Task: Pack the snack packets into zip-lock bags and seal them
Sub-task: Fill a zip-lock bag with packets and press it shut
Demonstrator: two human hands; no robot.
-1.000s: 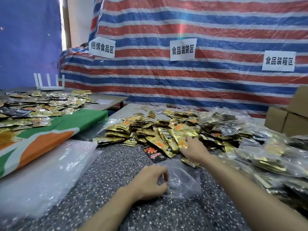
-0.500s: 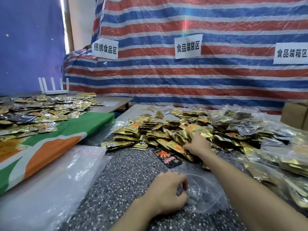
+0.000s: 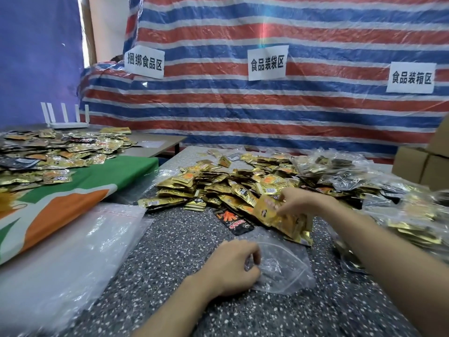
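- Two hands are at work near the near edge of the bench (image 3: 170, 251). The left hand (image 3: 230, 266) pinches the left part of a clear zip-lock bag (image 3: 286, 273) with curled fingers. The right hand (image 3: 298, 203) grips a fanned bunch of gold snack packets (image 3: 272, 215).
- The zip-lock bag lies flat on the speckled bench top, with nothing inside that I can make out. Its rim seems lifted into an open arc facing the far side, though the clear film makes that hard to confirm.
- The bunch hangs just beyond the bag and slightly to its right, apart from it, with the packets' long sides pointing down toward the mouth. The right hand is the nearer one to feed them in. The left looks placed to keep the mouth open.
- The loose heap (image 3: 218, 186) of gold packets fills the middle of the bench. A black packet (image 3: 234, 221) with orange characters lies at its near fringe, but the print is too blurred to read.
- Empty clear bags (image 3: 73, 251) are stacked by the left edge, and filled bags (image 3: 418, 215) crowd the right edge.
- Three white signs hang on the striped tarp behind: 捆绑食品区 (image 3: 144, 62), 食品装袋区 (image 3: 267, 63) and 食品装箱区 (image 3: 411, 77).
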